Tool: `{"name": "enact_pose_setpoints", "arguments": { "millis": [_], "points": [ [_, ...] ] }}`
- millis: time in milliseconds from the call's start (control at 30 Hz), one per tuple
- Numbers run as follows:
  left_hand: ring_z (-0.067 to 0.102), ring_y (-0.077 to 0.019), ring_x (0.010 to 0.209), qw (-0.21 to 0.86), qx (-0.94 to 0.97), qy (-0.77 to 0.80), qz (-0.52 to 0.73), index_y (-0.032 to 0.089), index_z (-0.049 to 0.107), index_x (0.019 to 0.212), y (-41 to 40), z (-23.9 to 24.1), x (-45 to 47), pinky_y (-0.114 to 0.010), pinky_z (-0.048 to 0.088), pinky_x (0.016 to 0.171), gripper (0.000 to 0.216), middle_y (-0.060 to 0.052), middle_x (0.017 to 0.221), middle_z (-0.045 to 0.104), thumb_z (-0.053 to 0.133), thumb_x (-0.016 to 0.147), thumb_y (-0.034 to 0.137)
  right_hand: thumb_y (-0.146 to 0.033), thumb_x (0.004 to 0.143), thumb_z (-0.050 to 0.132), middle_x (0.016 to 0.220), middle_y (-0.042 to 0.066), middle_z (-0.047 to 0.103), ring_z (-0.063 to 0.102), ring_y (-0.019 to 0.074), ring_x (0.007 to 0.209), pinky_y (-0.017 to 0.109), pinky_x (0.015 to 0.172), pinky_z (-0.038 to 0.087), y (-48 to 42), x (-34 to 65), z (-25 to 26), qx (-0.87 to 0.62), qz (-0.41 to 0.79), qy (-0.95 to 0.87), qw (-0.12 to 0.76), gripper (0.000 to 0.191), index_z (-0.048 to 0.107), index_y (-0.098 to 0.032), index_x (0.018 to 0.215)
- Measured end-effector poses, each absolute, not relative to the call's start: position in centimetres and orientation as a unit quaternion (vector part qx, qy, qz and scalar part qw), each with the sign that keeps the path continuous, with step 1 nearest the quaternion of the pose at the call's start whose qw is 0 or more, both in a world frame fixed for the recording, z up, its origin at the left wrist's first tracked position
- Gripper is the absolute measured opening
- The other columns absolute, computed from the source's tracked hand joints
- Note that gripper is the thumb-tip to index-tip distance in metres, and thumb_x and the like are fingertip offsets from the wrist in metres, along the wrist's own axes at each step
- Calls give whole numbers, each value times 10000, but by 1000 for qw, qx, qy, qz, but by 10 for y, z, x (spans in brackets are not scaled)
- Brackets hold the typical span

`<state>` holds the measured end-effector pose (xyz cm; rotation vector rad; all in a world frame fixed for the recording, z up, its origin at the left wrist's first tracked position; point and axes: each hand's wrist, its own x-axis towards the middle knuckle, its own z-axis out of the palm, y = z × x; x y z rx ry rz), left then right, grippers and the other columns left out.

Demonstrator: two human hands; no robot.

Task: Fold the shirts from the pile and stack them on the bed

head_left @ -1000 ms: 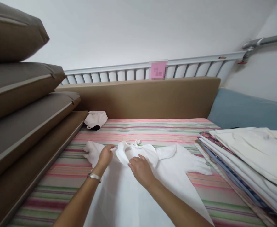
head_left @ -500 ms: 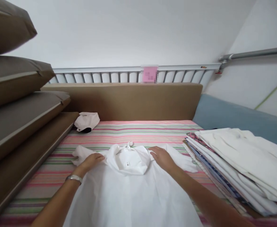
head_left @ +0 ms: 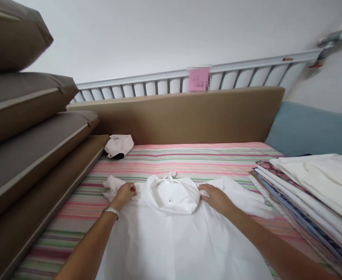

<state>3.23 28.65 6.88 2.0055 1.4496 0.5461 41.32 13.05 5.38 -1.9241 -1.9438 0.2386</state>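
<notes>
A white blouse (head_left: 171, 237) lies spread on a striped sheet, its collar at the far end with a small tie at the top and a tag inside the neck. My left hand (head_left: 126, 193) has its fingers curled on the left shoulder of the blouse, pinching the cloth. At the right shoulder, close beside the collar, my right hand (head_left: 213, 197) grips the fabric between thumb and fingers. Both sleeves stretch outward past my hands. The blouse's lower end runs out of view at the bottom.
On the right stands a stack of folded clothes (head_left: 313, 194). Thick brown cushions (head_left: 34, 136) are piled at the left, with a pale cap (head_left: 119, 146) near them. A brown padded board (head_left: 188, 120) and a white railing line the back; a blue panel (head_left: 311, 128) is at the right.
My fingers have gone from lying fairly flat on the shoulders to curling and pinching the cloth. The view has tilted and shifted, so things appear farther right.
</notes>
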Motion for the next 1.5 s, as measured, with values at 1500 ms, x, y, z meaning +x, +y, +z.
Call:
{"name": "enact_pose_setpoints", "arguments": {
  "millis": [1500],
  "points": [
    [545, -241, 1083, 156, 838, 474, 221, 254, 711, 887, 274, 81, 20, -401, 345, 1011, 184, -67, 1130, 653, 599, 747, 209, -92, 785, 442, 897, 68, 664, 592, 215, 882, 354, 829, 389, 140, 394, 86, -674, -78, -726, 113, 261, 647, -176, 925]
  ]
}}
